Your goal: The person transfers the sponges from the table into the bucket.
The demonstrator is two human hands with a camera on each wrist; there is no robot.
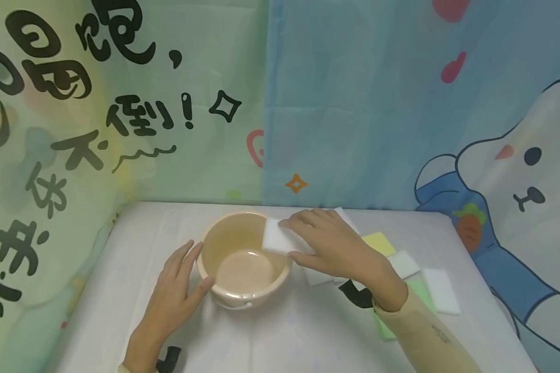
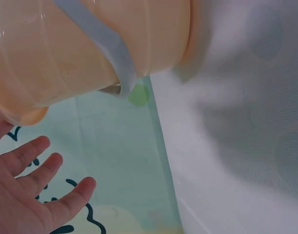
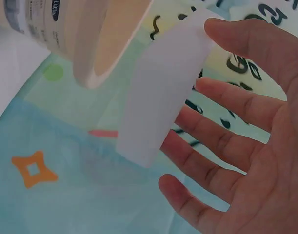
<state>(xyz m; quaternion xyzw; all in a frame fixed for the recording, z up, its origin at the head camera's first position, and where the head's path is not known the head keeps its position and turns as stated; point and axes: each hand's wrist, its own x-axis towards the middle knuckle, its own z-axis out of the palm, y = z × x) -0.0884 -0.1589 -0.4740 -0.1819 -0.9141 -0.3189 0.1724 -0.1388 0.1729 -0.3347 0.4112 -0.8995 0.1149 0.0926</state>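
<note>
Currently the peach bucket (image 1: 245,272) stands upright on the worktop (image 1: 261,342), its glossy inner bottom showing to the head camera. At the bucket's right rim, a white pad (image 1: 280,237) overlaps the opening in that view; the right hand (image 1: 333,243) pinches it between thumb and fingers. At the bucket's left side, the left hand (image 1: 177,290) has its fingers spread apart and straight, thumb and forefinger by the rim. Well to the right of the bucket lie a yellow pad (image 1: 378,243), a green pad (image 1: 422,286) partly covered by the right sleeve, and another white pad (image 1: 442,292). The left wrist view shows more of the pale handle (image 2: 112,46) along the bucket's outer wall, while the right wrist view adds a dark oval mark (image 3: 54,9) on that wall and reveals a gap between the pinched pad and the bucket's rim
</note>
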